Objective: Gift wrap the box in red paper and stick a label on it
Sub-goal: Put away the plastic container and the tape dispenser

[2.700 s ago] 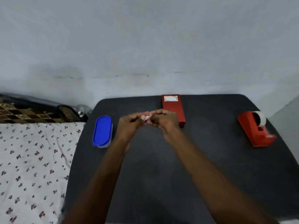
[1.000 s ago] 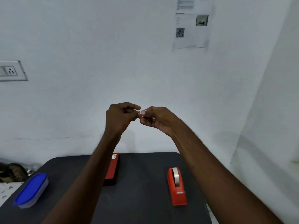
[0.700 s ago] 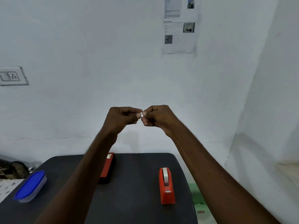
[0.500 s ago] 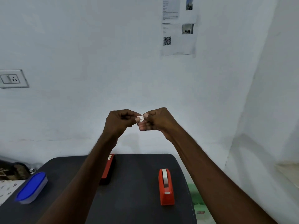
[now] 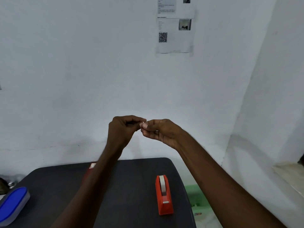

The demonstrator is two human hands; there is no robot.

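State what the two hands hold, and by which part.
A small pale scrap, pinched between the fingertips of the left hand and right hand; too small to tell which part.

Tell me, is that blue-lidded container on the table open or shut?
Shut. The blue lid sits flat on the container at the left edge of the black table, with no gap showing. Contents cannot be told.

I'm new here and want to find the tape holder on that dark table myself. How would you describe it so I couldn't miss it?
Start at the dark grey table against the white wall and look toward its right edge. There stands a red plastic tape dispenser, wedge-shaped, with a roll of pale tape set in its top. The blue-lidded oval plastic container sits far across at the left edge, and the flat red box lies half hidden behind the forearm.
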